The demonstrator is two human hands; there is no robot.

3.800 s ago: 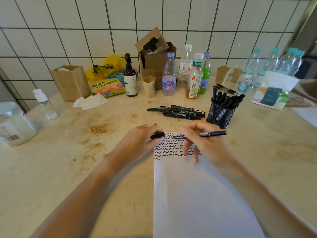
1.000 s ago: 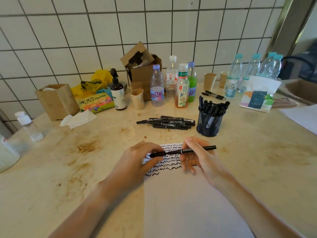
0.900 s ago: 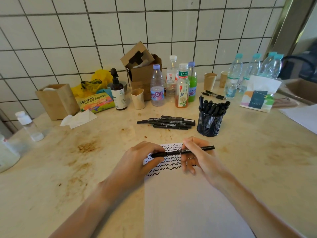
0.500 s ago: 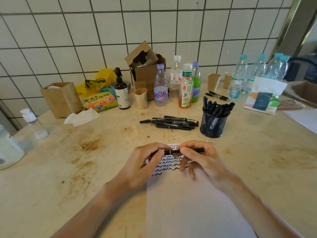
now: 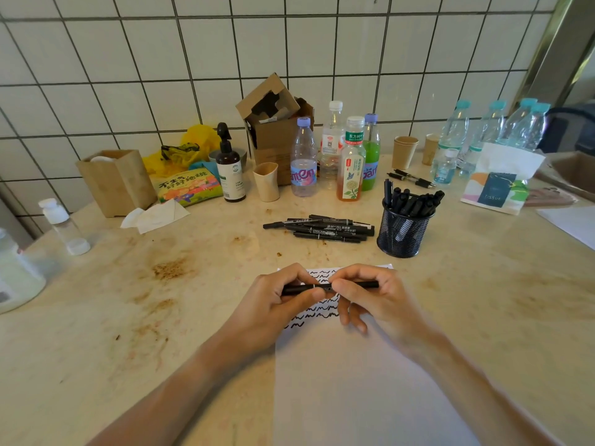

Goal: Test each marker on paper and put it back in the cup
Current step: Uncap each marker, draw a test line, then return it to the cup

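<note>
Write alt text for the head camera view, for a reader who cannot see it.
Both hands, left hand and right hand, hold one black marker level above a white paper with rows of black squiggles. Behind lie a pile of markers and a black mesh cup full of markers, on a stained table cluttered with bottles.

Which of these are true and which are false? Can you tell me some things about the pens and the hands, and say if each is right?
1. Both hands hold one black marker over the paper. True.
2. The mesh cup is empty. False: it holds many black markers.
3. A pile of markers lies left of the cup. True.
4. The paper has no marks. False: black squiggles cover its top.
5. The left hand rests flat on the table. False: it grips the marker, as does the right hand.
</note>
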